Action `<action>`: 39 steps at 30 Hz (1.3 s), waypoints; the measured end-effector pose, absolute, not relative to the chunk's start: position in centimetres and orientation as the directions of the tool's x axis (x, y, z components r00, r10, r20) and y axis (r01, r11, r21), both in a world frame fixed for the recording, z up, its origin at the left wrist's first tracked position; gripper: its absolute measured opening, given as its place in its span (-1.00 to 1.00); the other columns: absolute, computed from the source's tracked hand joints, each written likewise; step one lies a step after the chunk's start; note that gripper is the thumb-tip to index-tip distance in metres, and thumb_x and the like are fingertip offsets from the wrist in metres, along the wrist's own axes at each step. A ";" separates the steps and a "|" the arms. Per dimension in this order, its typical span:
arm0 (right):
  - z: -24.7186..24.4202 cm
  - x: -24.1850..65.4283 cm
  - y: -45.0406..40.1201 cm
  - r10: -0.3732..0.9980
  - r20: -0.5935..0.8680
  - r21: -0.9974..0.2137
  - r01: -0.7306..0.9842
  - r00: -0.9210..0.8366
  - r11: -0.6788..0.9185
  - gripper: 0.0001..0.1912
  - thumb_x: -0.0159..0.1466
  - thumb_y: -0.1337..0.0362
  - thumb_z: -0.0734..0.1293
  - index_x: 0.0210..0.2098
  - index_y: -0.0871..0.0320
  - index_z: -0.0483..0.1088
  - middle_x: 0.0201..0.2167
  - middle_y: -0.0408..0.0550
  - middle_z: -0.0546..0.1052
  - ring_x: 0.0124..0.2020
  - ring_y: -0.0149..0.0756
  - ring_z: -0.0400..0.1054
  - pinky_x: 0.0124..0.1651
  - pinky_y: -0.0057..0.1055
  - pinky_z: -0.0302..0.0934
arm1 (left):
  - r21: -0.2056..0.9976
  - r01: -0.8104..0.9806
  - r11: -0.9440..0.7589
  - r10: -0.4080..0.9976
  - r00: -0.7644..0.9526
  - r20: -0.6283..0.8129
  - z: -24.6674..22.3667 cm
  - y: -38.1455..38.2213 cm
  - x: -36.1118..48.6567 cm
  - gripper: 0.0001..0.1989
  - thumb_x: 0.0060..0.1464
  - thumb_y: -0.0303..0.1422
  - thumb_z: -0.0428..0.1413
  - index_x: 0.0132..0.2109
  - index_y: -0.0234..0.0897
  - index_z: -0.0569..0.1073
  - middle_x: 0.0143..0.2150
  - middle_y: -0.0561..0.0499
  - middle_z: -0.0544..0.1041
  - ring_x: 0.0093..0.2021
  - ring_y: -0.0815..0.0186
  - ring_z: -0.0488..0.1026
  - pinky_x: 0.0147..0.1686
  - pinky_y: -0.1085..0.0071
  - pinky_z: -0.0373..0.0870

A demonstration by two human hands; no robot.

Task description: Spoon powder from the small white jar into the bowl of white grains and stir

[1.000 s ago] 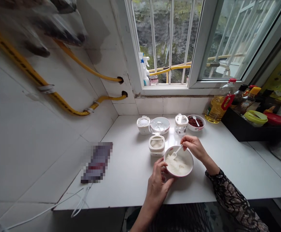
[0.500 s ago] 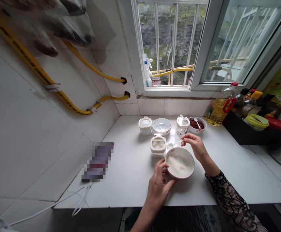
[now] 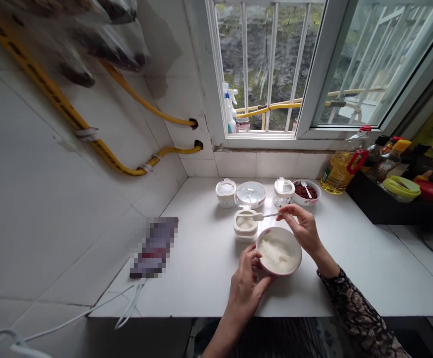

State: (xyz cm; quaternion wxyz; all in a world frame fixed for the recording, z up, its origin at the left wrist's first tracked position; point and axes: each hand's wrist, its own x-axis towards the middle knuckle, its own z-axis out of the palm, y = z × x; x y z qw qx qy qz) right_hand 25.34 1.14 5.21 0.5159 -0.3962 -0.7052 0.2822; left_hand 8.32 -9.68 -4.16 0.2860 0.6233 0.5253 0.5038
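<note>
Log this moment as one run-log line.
left hand: holds white bowl | right hand: holds white spoon at rim of open jar

A bottle of cooking oil point(image 3: 337, 171) stands near the counter's point(image 3: 350, 268) back right corner, beside a black tray point(image 3: 373, 209) of sauce bottles. A bowl of red beans point(image 3: 305, 192) sits along the back edge, a pixelated packet point(image 3: 154, 247) lies by the left edge, and yellow gas hoses point(image 3: 145, 103) run across the tiled wall point(image 3: 52, 199).

The right sleeve point(image 3: 358, 313) is black lace with a pale floral openwork pattern, ending at the wrist. The left hand point(image 3: 244, 298), right hand point(image 3: 303, 231) and left forearm point(image 3: 219, 345) are bare. Dark patterned clothing point(image 3: 276, 340) shows at the frame's lower edge.
</note>
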 end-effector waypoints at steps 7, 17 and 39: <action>4.5 27.6 1.7 0.831 0.472 -0.593 0.593 -0.293 0.545 -0.81 0.15 0.42 0.22 -0.50 0.09 0.42 -0.57 -0.14 0.52 -0.46 -0.25 0.36 -0.02 -0.20 0.18 | 0.891 0.353 -0.287 0.943 -0.062 0.328 -4.1 -9.7 8.2 -0.63 0.00 -0.46 0.21 -0.03 -0.17 0.36 0.21 -0.12 0.39 -0.32 0.37 0.50 -0.40 0.43 0.51; 4.2 26.8 1.5 0.893 0.382 -0.731 0.514 -0.238 0.449 -0.81 0.11 0.38 0.21 -0.55 0.09 0.41 -0.60 -0.15 0.55 -0.45 -0.25 0.42 -0.07 -0.24 0.21 | 0.908 0.329 -0.259 0.953 -0.068 0.296 -4.2 -9.7 8.2 -0.62 -0.03 -0.47 0.20 -0.03 -0.16 0.35 0.22 -0.13 0.39 -0.30 0.37 0.48 -0.40 0.44 0.49; 4.7 26.5 2.2 0.987 0.018 -0.999 -0.050 -0.162 0.010 -0.89 -0.04 0.24 0.37 -0.53 0.15 0.49 -0.69 -0.15 0.48 -0.57 -0.33 0.31 -0.31 -0.31 0.25 | 0.884 0.362 -0.295 0.939 -0.061 0.338 -4.2 -9.7 8.3 -0.62 -0.01 -0.46 0.21 -0.04 -0.15 0.34 0.21 -0.11 0.39 -0.35 0.39 0.50 -0.42 0.43 0.50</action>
